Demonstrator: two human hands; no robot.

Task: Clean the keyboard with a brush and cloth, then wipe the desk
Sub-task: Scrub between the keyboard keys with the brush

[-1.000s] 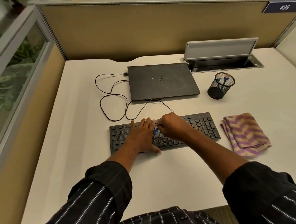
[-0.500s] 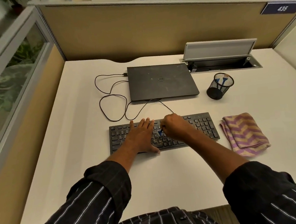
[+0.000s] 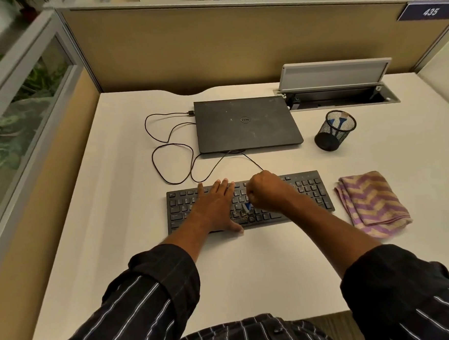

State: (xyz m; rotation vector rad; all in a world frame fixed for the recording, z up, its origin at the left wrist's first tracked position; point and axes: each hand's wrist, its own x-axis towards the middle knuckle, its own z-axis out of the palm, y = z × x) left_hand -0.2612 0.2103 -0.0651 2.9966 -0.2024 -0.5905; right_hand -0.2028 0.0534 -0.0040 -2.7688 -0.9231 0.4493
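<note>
A black keyboard (image 3: 307, 190) lies on the white desk (image 3: 130, 203) in front of me. My left hand (image 3: 215, 205) rests flat on its left half, fingers straight. My right hand (image 3: 266, 190) is curled round a small blue brush (image 3: 246, 207) whose bristles touch the keys in the lower middle rows, where dusty specks show. A folded purple and beige cloth (image 3: 372, 204) lies on the desk just right of the keyboard, apart from both hands.
A shut black laptop (image 3: 244, 123) sits behind the keyboard, with a looping black cable (image 3: 172, 157) to its left. A black mesh pen cup (image 3: 335, 130) stands at right. An open cable hatch (image 3: 337, 93) is at the back. Partition walls enclose the desk.
The brush tip has moved from the upper key rows down toward the near rows. My left hand stays flat in the same place.
</note>
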